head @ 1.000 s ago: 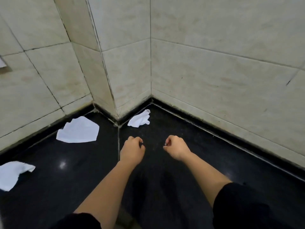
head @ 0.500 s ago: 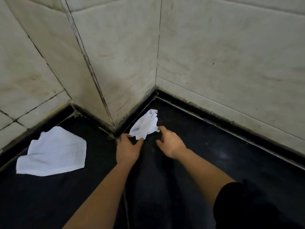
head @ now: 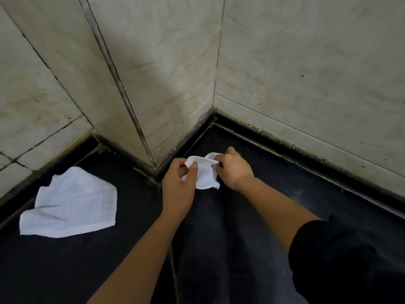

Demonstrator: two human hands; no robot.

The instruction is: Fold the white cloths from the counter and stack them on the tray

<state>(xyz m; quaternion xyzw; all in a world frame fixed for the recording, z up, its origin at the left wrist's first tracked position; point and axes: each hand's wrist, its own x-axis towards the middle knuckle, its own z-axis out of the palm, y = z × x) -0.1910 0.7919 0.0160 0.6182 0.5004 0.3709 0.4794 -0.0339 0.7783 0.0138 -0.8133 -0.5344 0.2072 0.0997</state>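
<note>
Both hands pinch one small crumpled white cloth by its upper edge: the left hand grips the left corner between thumb and fingers, and the right hand grips the right part of the same edge, so the cloth hangs bunched between them, just in front of the inner corner of the pale marbled wall tiles. Whether its lower edge touches the glossy black stone counter or hangs just clear of it cannot be told. By my reading the task is at its beginning: this cloth is gripped but not spread, no crease or fold shows in it, and nothing here is stacked. A second, larger rumpled white cloth lies loose and unfolded on the counter, well to the left of that tile corner and past the jutting tiled pillar edge, so at least two cloths are left to fold and carry. The tray is nowhere in view, so how many folded cloths it may hold cannot be judged. A black sleeve covers the right upper arm and hides the counter beneath it; the left arm is cut off by the bottom edge.
</note>
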